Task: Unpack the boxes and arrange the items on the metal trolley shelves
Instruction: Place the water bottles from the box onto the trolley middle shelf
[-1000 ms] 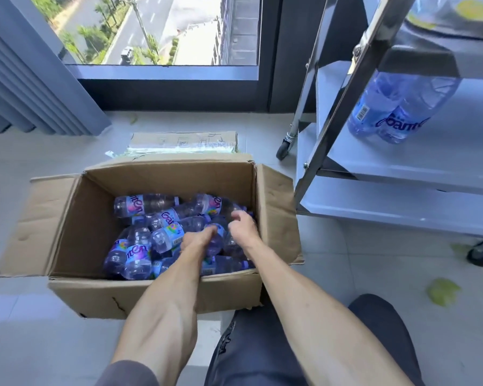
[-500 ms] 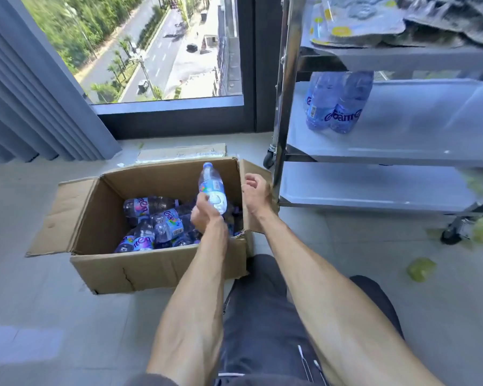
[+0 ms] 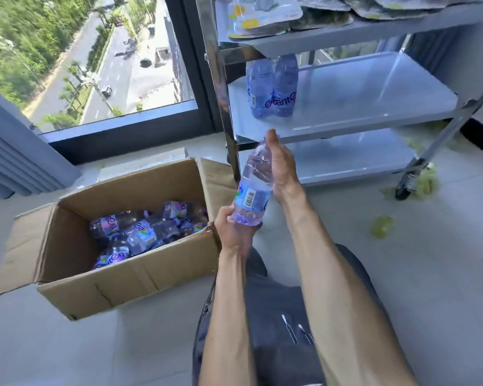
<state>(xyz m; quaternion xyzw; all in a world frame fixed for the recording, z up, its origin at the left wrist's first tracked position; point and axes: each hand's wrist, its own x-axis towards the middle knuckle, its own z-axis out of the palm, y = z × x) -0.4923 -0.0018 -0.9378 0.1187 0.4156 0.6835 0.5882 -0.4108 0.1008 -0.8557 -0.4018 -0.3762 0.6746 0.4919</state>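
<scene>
The person holds one water bottle (image 3: 252, 188) in both hands, tilted, cap end up toward the trolley; the left hand (image 3: 236, 232) has its grip curled round the bottle's base, and the right hand (image 3: 280, 168) has its grip wrapped round the upper body and neck; left of and below the grips, the open cardboard box (image 3: 117, 277) on the floor holds more bottles (image 3: 144, 232) lying loose; above the right grip, two bottles (image 3: 272, 89) stand upright, touching, on the middle shelf (image 3: 374, 101) of the metal trolley (image 3: 223, 87); flat packets (image 3: 265, 16) lie on the top shelf.
</scene>
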